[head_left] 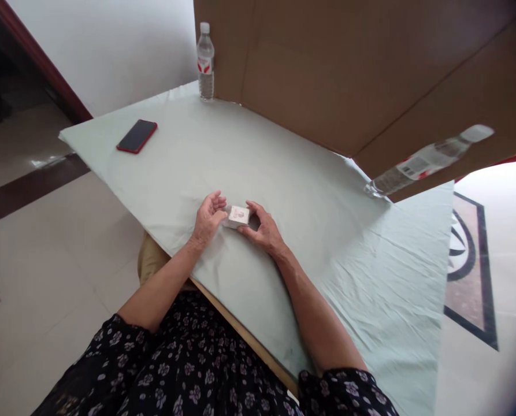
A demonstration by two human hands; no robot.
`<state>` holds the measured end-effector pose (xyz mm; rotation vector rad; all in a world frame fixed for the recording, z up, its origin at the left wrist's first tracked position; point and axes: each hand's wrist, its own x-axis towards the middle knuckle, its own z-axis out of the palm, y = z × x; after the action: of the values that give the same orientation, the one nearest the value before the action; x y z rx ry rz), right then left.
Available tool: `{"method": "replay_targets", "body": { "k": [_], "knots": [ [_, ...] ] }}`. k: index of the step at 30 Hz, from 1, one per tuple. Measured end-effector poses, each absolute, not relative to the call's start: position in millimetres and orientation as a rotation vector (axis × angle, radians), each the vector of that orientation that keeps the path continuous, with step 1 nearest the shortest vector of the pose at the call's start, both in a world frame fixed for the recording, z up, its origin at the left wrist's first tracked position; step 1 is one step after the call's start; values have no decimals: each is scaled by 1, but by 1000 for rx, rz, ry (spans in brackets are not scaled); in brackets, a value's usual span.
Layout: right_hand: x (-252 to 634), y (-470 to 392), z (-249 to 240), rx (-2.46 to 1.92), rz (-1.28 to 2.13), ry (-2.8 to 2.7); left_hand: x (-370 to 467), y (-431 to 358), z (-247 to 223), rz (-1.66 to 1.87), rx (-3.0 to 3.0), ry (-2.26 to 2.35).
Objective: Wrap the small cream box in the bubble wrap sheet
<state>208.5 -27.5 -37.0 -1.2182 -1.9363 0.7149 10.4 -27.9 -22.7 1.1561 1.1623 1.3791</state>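
Observation:
Between my hands is a small white box (239, 215) with faint reddish print on its top face, near the table's front edge. My right hand (262, 229) has it by the right end, thumb along the near side and fingers at the far side. My left hand (209, 218) is at the box's left end, palm turned inward and fingers apart. Its thumb tip is close to the box; whether it touches, I cannot tell. Something clear, like thin wrapping, shows at the box's left end.
A pale green cloth (188, 150) covers the table. Toward the back left lies a phone (137, 136) in a red case. Tall brown cardboard (301, 69) stands along the back, with one water bottle (205, 63) at its left and another bottle (426, 164) at its right.

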Motion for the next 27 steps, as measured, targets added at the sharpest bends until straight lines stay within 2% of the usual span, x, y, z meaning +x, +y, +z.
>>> {"method": "replay_targets", "body": {
  "k": [27],
  "knots": [
    [211, -26, -37, -1227, 790, -1887, 11, -19, -29, 1522, 1018, 1090]
  ]
}}
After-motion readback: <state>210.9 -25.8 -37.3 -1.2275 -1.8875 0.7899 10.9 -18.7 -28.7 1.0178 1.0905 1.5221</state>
